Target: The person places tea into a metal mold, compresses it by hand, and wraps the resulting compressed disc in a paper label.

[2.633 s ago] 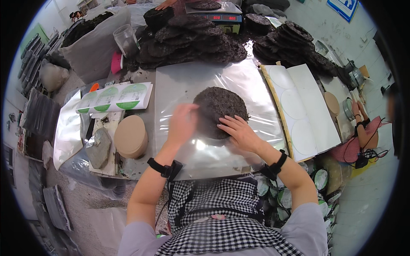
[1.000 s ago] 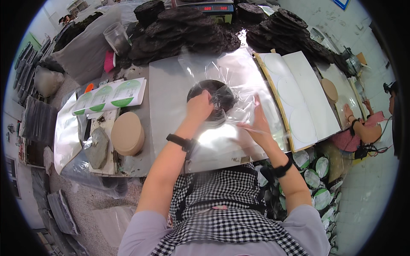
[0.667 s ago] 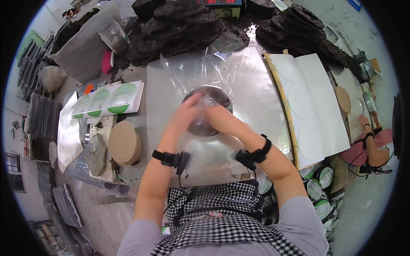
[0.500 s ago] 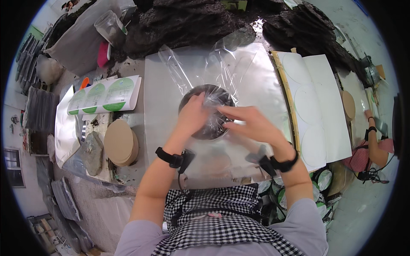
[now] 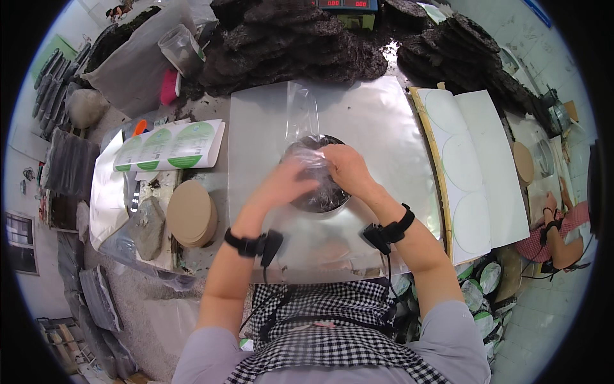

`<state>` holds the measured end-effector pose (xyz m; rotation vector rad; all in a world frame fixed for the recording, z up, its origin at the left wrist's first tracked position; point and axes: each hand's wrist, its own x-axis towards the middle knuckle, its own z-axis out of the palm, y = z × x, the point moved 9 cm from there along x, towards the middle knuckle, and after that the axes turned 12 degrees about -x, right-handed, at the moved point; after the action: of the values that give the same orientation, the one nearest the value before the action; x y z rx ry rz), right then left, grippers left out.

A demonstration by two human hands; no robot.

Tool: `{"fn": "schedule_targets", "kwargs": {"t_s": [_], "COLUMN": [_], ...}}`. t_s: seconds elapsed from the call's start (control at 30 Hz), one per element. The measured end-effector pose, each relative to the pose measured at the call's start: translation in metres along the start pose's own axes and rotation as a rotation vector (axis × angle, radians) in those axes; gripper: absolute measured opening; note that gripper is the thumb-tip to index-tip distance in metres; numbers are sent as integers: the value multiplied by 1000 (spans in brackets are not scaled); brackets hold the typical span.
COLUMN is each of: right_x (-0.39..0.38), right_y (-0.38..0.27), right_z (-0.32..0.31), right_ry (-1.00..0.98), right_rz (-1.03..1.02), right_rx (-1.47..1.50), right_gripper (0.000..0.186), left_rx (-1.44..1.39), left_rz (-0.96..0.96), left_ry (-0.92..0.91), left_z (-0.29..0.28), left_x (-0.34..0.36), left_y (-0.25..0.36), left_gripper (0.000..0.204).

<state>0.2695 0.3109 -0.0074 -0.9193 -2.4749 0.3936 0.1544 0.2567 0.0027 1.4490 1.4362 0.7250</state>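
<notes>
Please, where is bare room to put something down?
The shiny sheet is bare between the right hand and the white paper, and between the label sheet and the dark disc. Stacked dark discs crowd the far side.

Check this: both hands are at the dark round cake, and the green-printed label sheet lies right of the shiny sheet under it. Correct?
No: the head view shows the green-printed label sheet left of the shiny sheet. The left hand and right hand are at the dark round cake.
</notes>
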Motion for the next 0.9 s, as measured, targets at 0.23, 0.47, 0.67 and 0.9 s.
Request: {"fn": "schedule_targets", "kwargs": {"t_s": [0.23,0.47,0.67,0.9], "right_x": [-1,-32,-50,-32], "right_y": [-27,-21,-22,-28], "right_z": [2,-31,1,10], "right_ry": [54,97,-107,-345], "right_rz": [-222,114,27,-99], "right_rx": [-330,296,-121,-97], "right_gripper": [21,26,27,28], "left_rx": [-434,517,-50,497], "left_rz": [308,295,367,290], "left_ry": [408,265,231,245], "left_z": [-3,46,-6,32], "left_x": [-14,12,-23,-15], "left_y": [-11,-14,2,-5], "left_gripper": [48,29,41,35]}}
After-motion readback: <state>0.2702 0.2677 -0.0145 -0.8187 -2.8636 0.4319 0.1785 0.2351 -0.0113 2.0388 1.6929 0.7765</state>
